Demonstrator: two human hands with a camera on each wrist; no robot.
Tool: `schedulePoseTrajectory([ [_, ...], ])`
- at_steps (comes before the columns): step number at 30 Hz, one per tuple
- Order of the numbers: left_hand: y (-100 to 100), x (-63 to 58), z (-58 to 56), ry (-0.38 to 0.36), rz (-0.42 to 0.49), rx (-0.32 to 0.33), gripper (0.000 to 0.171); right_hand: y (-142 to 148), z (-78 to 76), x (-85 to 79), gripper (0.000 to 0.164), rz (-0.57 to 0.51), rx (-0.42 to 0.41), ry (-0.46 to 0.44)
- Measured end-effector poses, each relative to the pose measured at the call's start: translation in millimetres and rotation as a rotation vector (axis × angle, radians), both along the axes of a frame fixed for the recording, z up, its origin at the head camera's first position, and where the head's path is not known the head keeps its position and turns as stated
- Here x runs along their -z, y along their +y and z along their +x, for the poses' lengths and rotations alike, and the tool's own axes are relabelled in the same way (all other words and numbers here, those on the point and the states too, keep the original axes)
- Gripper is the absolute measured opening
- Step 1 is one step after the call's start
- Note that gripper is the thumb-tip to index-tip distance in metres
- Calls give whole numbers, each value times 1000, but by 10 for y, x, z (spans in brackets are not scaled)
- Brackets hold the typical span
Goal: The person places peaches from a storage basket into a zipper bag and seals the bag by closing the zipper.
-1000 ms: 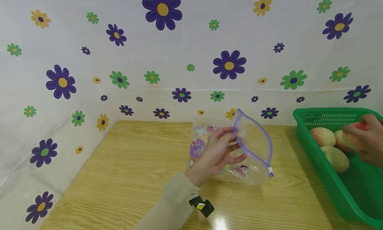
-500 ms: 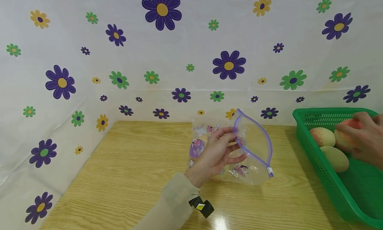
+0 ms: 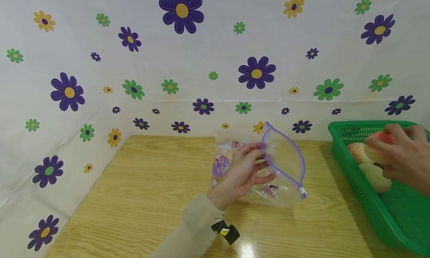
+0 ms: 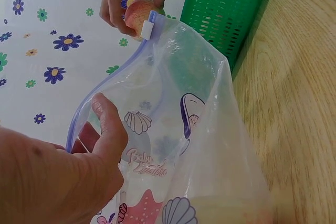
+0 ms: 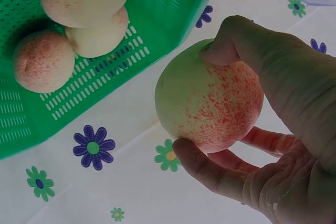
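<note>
In the head view, my left hand (image 3: pixel 246 168) grips the near side of a clear plastic slider bag (image 3: pixel 282 202), which stands on the table with its purple-edged mouth spread wide toward the right. Cartoon prints and a white slider (image 4: pixel 147 30) show on the bag. My right hand (image 3: pixel 408 157) holds a peach (image 5: pixel 210 98) between thumb and fingertips, raised over the green basket. Pale green with red speckles, that peach shows plainly in the right wrist view. Below it, other peaches (image 3: pixel 375 178) lie in the basket.
The green plastic basket (image 3: pixel 366 209) with perforated walls stands at the table's right side. Wooden table surface (image 3: pixel 144 183) extends left of the bag. A white cloth with printed flowers (image 3: pixel 201 64) hangs behind and on the left.
My right hand has moved left over the basket, carrying the peach toward the bag. My left hand and the bag have stayed in place.
</note>
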State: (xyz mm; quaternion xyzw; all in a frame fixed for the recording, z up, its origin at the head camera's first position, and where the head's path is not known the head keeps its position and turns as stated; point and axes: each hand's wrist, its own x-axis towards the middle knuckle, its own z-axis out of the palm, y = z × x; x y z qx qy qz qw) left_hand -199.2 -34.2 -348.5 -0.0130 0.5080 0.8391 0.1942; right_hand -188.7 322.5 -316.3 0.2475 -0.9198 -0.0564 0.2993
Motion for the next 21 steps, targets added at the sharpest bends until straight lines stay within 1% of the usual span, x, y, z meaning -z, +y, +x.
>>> schedulePoseTrajectory([
  [3, -4, 6, 0, 5, -3, 1, 14, -73, 32, -41, 67, 9, 46, -54],
  [5, -6, 9, 1, 11, -5, 4, 14, -115, 43, -62, 66, 20, 47, -67],
  [8, -10, 7, 5, 19, -9, 9, 14, -170, 54, -87, 68, 40, 24, -57],
  [13, -8, 10, 8, 21, -12, 8, 14, -253, 61, -103, 78, 106, -55, 23],
  [17, -7, 6, 12, 11, -12, 5, 14, -343, 73, -118, 85, 154, -52, 17],
  [21, -10, 7, 10, 4, -13, 3, 14, -438, 95, -126, 84, 184, -13, -35],
])
